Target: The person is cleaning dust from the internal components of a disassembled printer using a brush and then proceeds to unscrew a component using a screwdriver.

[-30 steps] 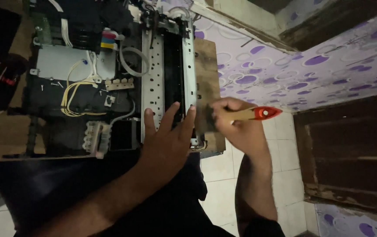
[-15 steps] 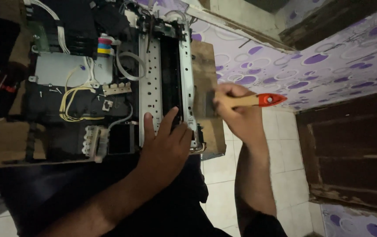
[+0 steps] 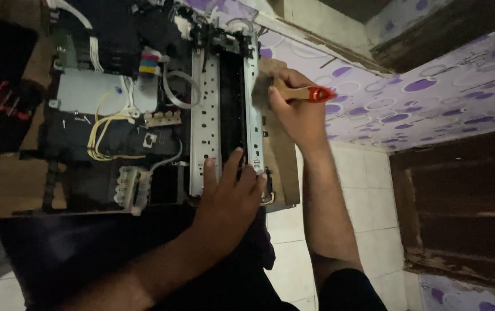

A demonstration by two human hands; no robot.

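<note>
Head view: brush (image 3: 302, 93) in right hand (image 3: 296, 112)

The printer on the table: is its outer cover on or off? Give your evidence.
Off. The printer shows bare yellow wires, metal rails and a circuit board.

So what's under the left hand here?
The left hand rests on the near end of the opened printer, fingers across its pale metal rails and the dark slot between them. Whatever lies beneath the palm is hidden.
</note>
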